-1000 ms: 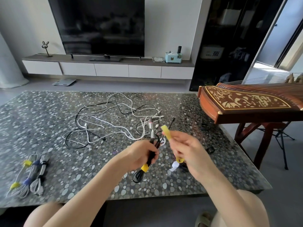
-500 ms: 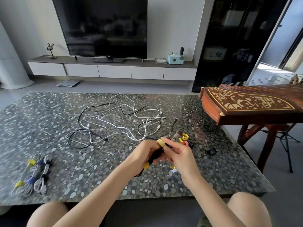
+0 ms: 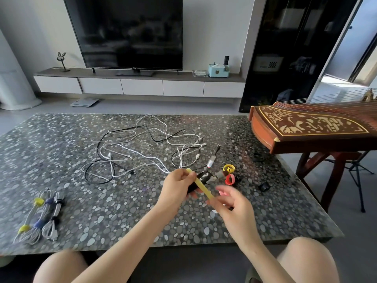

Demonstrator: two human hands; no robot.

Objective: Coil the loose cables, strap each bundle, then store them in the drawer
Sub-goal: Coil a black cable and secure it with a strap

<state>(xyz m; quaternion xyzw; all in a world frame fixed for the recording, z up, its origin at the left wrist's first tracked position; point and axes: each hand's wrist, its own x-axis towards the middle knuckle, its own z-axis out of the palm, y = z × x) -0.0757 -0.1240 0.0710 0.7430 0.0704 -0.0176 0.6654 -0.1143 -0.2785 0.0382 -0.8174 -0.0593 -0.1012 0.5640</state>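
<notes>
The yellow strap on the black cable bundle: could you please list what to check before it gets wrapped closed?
1. Left hand grips the black bundle: ok.
2. Yellow strap lies across the bundle: ok.
3. Right hand has the strap's free end: cannot tell, blurred.
4. Strap fastened: not ok, it runs out straight.
5. Spare straps lie close by: ok.
6. Loose cables coiled: not ok, tangled.

Loose cables [image 3: 142, 152] on table [image 3: 61, 160], strapped bundles [image 3: 40, 219] left, strap rolls [image 3: 229, 174] right
</notes>
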